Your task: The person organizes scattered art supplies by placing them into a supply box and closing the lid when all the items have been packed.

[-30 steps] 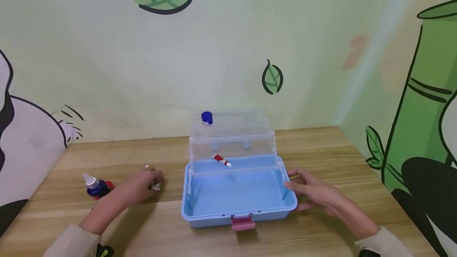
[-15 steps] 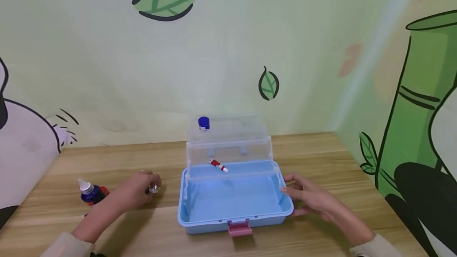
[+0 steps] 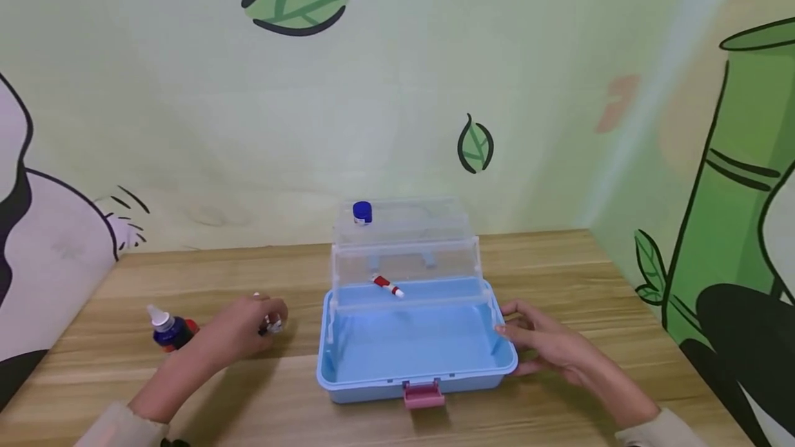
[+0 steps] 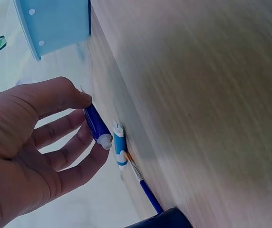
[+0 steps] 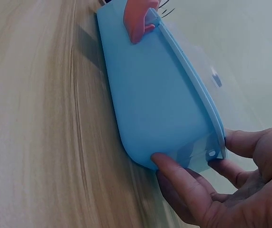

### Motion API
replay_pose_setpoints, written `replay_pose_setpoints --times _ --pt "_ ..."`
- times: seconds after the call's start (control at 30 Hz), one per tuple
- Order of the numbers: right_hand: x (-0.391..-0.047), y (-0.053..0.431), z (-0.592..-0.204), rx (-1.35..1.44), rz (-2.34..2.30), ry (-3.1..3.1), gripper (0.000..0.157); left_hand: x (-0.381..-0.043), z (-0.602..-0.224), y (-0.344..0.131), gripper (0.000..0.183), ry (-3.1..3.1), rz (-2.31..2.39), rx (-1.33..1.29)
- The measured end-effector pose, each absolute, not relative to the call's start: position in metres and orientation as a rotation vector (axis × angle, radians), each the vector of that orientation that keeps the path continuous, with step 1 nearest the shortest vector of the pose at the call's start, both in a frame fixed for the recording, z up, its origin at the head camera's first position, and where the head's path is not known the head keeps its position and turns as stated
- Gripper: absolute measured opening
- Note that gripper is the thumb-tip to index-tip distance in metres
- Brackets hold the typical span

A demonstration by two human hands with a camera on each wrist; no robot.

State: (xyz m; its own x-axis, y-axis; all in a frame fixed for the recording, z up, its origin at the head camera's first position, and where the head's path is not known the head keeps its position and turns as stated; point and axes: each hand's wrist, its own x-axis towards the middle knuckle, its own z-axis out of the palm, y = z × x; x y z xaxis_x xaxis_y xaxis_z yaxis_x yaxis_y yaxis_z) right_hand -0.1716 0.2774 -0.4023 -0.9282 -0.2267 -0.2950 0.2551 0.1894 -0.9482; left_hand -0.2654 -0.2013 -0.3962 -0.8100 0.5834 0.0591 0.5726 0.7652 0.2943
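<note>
In the head view, the left hand (image 3: 243,326) and right hand (image 3: 542,345) are well apart over the wooden table (image 3: 298,405). Between them stands a light-blue plastic box (image 3: 406,347) with a pink latch (image 3: 424,395) at its front and its clear lid (image 3: 428,223) raised. A blue-capped jar (image 3: 363,212) rests on the lid, and a red-and-white tube (image 3: 388,286) seems to lie on its lower panel. A dark-blue bottle (image 3: 172,332) with a white nozzle stands beside the left forearm.

In the left wrist view, the left hand pinches a dark-blue paint tube (image 4: 97,122) between thumb and fingers, white cap angled downward. Just beyond it lie a lighter blue-and-white paint tube (image 4: 120,146) and a blue-handled paintbrush (image 4: 149,194), the brush's bristles at the tube's side.

In the right wrist view, the right hand grips the end of the box, fingertips on its wall and rim.
</note>
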Motion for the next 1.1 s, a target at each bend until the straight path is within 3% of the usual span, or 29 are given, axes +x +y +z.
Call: replay_pose_setpoints --times 1.1 --pt "-0.169 0.275 -0.401 0.044 -1.78 2.122 0.051 -0.261 -0.373 -0.183 0.022 2.949 0.486 0.928"
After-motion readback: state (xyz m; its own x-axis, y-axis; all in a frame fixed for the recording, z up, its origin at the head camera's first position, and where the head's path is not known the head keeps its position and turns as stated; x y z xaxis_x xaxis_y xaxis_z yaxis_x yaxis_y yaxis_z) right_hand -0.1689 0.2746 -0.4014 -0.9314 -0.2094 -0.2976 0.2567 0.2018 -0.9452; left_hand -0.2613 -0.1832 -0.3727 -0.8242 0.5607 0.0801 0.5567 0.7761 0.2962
